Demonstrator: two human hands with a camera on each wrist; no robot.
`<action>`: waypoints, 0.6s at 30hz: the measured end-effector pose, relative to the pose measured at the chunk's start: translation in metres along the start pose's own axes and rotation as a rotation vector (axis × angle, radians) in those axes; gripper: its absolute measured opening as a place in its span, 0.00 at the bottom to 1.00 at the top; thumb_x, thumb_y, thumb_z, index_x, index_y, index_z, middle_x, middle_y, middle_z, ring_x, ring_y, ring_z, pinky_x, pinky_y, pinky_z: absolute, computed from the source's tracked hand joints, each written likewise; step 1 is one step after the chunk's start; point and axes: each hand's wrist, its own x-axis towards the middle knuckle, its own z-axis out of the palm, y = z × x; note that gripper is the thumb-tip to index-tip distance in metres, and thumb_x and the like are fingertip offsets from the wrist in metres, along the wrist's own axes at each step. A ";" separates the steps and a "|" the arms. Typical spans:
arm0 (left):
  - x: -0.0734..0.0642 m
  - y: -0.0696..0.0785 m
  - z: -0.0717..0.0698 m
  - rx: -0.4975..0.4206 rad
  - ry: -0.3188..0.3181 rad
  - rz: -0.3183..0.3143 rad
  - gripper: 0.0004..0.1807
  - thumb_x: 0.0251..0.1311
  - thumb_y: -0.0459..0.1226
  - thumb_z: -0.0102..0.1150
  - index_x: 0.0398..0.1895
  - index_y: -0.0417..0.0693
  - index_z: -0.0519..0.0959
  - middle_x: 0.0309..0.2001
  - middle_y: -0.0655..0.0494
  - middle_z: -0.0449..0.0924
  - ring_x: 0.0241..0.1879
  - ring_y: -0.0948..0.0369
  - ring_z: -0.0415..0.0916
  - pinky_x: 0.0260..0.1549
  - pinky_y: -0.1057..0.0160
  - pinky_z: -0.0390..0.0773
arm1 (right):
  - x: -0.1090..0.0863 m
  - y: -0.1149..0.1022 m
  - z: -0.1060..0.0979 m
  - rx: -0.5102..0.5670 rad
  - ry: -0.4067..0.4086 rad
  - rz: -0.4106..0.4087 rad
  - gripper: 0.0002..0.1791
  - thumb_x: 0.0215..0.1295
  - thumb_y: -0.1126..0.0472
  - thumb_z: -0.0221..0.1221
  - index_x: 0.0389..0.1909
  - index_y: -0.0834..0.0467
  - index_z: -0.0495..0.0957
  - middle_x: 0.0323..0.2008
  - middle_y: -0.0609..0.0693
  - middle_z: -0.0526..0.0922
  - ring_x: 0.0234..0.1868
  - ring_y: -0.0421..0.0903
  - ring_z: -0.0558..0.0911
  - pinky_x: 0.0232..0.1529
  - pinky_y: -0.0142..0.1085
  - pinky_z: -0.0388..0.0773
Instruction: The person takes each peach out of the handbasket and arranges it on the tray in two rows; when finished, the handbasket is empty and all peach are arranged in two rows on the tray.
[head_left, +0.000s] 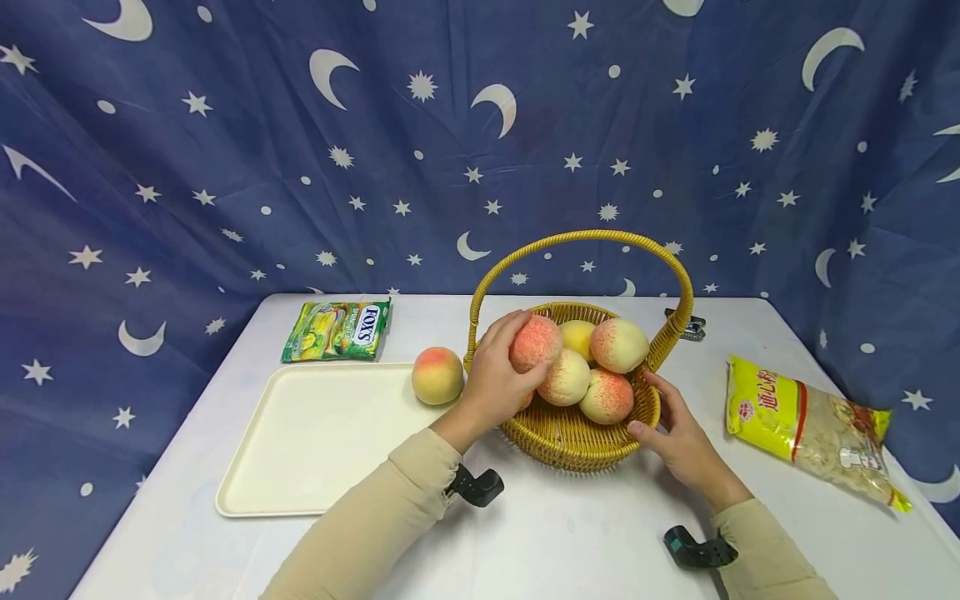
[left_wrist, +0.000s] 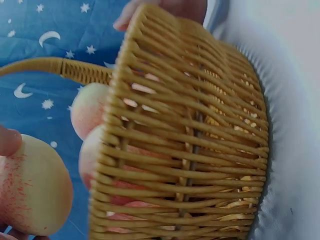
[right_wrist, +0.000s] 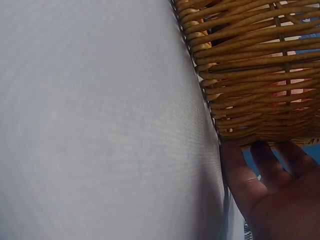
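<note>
A bare left grip (head_left: pixel 489 377) pinches a peach (head_left: pixel 536 342) between thumb and fingers, over the left side of a wicker basket (head_left: pixel 573 457) on the bench (head_left: pixel 540 525). Seen from the head, the peach shows densely speckled coral red; the left wrist view shows its pale yellow-cream flank with red flecks. It is nearly round, so no long axis stands out, and which way its stem end points cannot be told. The basket is golden brown and woven, upright with its mouth facing up; its tall handle (head_left: pixel 581 237) arches from left to right. The right grip (head_left: pixel 673 429) holds the basket's right side, thumb at the rim and fingertips against the outer wall. Inside lie more peaches, yellow, cream and red; one beside the left wrist is mostly hidden. The left hand and forearm cover part of the basket's left rim. The held peach is cut off by the left wrist view's edge, and the right wrist view catches only part of the wall.
</note>
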 end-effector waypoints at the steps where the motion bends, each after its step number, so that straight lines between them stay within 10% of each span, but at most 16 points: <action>1: -0.002 0.002 -0.002 -0.004 -0.008 0.014 0.37 0.57 0.36 0.69 0.70 0.38 0.68 0.69 0.43 0.66 0.66 0.47 0.67 0.62 0.49 0.70 | 0.000 0.000 0.000 0.001 0.001 0.001 0.48 0.71 0.61 0.60 0.79 0.59 0.38 0.75 0.72 0.45 0.73 0.74 0.49 0.66 0.71 0.45; 18: -0.035 0.016 -0.052 -0.040 -0.061 0.090 0.37 0.51 0.33 0.74 0.65 0.35 0.72 0.65 0.44 0.71 0.65 0.50 0.68 0.62 0.54 0.70 | 0.000 0.000 0.001 0.005 0.003 -0.019 0.47 0.70 0.62 0.60 0.79 0.59 0.39 0.75 0.72 0.44 0.73 0.74 0.48 0.66 0.71 0.44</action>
